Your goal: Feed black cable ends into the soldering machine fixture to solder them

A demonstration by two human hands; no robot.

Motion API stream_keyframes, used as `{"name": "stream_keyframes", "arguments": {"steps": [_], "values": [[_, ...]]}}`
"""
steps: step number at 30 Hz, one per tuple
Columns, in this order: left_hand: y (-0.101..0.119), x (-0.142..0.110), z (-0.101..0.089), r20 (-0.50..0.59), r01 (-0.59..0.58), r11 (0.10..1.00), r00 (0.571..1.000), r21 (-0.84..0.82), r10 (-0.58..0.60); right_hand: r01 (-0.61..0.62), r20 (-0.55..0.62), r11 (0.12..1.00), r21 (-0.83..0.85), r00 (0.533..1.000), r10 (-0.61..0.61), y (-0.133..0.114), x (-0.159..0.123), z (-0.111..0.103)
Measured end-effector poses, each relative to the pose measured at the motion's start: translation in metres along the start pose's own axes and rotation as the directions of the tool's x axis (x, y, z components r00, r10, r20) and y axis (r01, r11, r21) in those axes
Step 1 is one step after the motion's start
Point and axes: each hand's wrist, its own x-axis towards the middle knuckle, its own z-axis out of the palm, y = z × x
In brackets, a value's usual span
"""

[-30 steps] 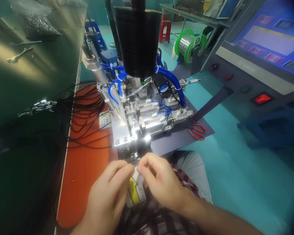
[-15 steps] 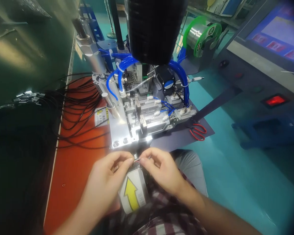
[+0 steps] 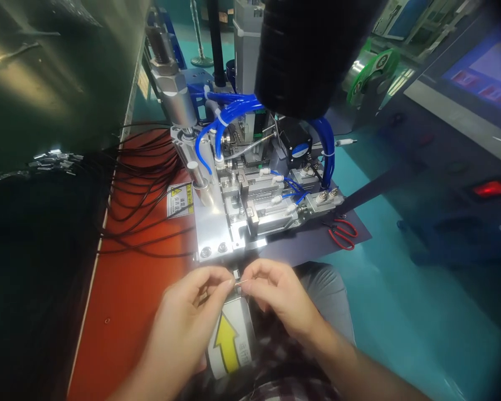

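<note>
Both hands meet in front of the machine's metal base plate. My left hand (image 3: 198,301) is closed in a pinch on a thin wire (image 3: 241,283), pale and partly reddish. Fingertips of my right hand (image 3: 279,292) press together on the same short stretch, close to the left fingertips. Most of the wire is hidden by the fingers, and its strands are too fine to tell apart. Just beyond the fingertips shows a small whitish metal part (image 3: 236,274). Below them lies a white label with a yellow arrow (image 3: 226,342).
A machine with metal slides (image 3: 271,214) and blue air tubes (image 3: 237,108) stands ahead. Black cables (image 3: 146,167) with bright ends lie on the left over an orange surface (image 3: 121,301). Red-handled cutters (image 3: 342,233) rest at right. A green solder spool (image 3: 369,69) stands behind.
The camera view has shifted, so the machine sits slightly further right and lower in it. Both hands stay pinched together, and the wire between them has changed its angle a little.
</note>
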Motion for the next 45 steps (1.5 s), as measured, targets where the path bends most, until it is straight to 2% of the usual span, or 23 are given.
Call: {"name": "stream_keyframes", "arguments": {"steps": [3,6,11,16,18,21,23,30,37,41,45], "values": [[-0.005,0.000,0.001,-0.043,-0.135,0.981,0.989,0.141,0.143,0.021,-0.003,0.999,-0.037,1.000,-0.021,0.003,0.003,0.000],[-0.008,0.000,0.001,-0.070,-0.271,0.921,0.951,0.280,0.301,0.068,-0.018,0.992,-0.103,0.997,-0.070,0.009,0.002,-0.001],[-0.008,0.000,0.001,-0.086,-0.273,0.909,0.946,0.314,0.314,0.109,-0.072,0.974,-0.198,0.990,-0.125,0.015,0.000,0.000],[-0.008,0.000,0.002,-0.081,-0.324,0.888,0.926,0.327,0.368,0.085,-0.079,0.993,-0.078,0.993,-0.091,0.013,0.003,0.001],[-0.009,-0.001,0.003,-0.077,-0.393,0.841,0.890,0.371,0.450,0.091,-0.056,0.995,-0.041,0.994,-0.093,0.012,0.005,0.001],[-0.010,-0.002,0.003,-0.050,-0.512,0.730,0.803,0.453,0.594,0.099,-0.056,0.995,-0.008,0.993,-0.100,0.013,0.006,0.002],[-0.012,-0.003,0.002,-0.022,-0.550,0.667,0.763,0.502,0.646,0.102,-0.068,0.995,-0.003,0.992,-0.102,0.015,0.006,0.003],[-0.019,0.001,0.002,0.046,-0.571,0.563,0.726,0.597,0.687,0.131,-0.077,0.989,-0.061,0.988,-0.136,0.016,0.011,0.000],[-0.017,0.003,0.001,0.076,-0.564,0.537,0.730,0.627,0.679,0.174,-0.070,0.981,-0.082,0.981,-0.180,0.020,0.014,-0.003],[-0.016,0.003,0.001,0.077,-0.569,0.521,0.719,0.636,0.691,0.199,-0.080,0.975,-0.102,0.975,-0.208,0.021,0.014,-0.002],[-0.019,0.004,0.001,0.072,-0.575,0.541,0.724,0.614,0.686,0.174,-0.053,0.981,-0.088,0.982,-0.179,0.021,0.015,-0.005]]}}
